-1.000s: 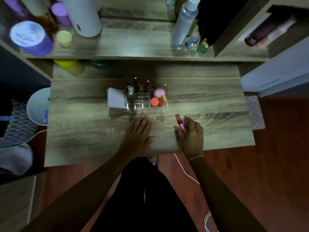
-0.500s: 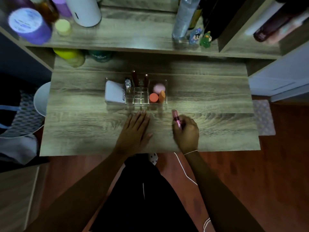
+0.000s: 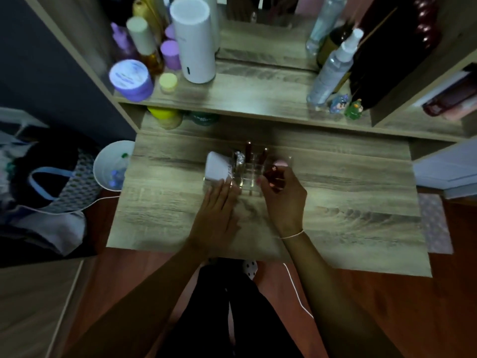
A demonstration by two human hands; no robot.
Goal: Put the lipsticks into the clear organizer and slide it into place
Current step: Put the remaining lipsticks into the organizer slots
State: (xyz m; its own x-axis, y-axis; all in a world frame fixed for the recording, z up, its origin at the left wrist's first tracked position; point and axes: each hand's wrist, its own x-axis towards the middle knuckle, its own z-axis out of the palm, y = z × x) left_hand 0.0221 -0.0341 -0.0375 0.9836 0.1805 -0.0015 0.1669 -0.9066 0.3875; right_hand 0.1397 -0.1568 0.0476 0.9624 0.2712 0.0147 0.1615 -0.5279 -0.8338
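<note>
The clear organizer [image 3: 247, 174] stands mid-desk with two dark lipsticks [image 3: 249, 148] upright in its back slots, a white tube [image 3: 216, 168] at its left end and a pink sponge [image 3: 281, 162] at its right. My right hand [image 3: 282, 195] is over the organizer's right half, holding a dark red lipstick [image 3: 272, 173] upright with its end cap facing up. My left hand [image 3: 218, 210] lies flat on the desk, fingertips touching the organizer's front left edge. The orange items seen earlier are hidden by my right hand.
The wooden desk [image 3: 348, 197] has an upper shelf [image 3: 247, 91] crowded with a white cylinder [image 3: 193, 40], purple jars [image 3: 130, 80], spray bottles [image 3: 331, 71] and small figurines [image 3: 347, 105]. A white bin [image 3: 111, 166] stands left of the desk. A white cable [image 3: 296, 290] hangs near my legs.
My right hand lifted the lipstick from the desk and carried it forward over the organizer's right half. My left hand slid forward to touch the organizer's front left.
</note>
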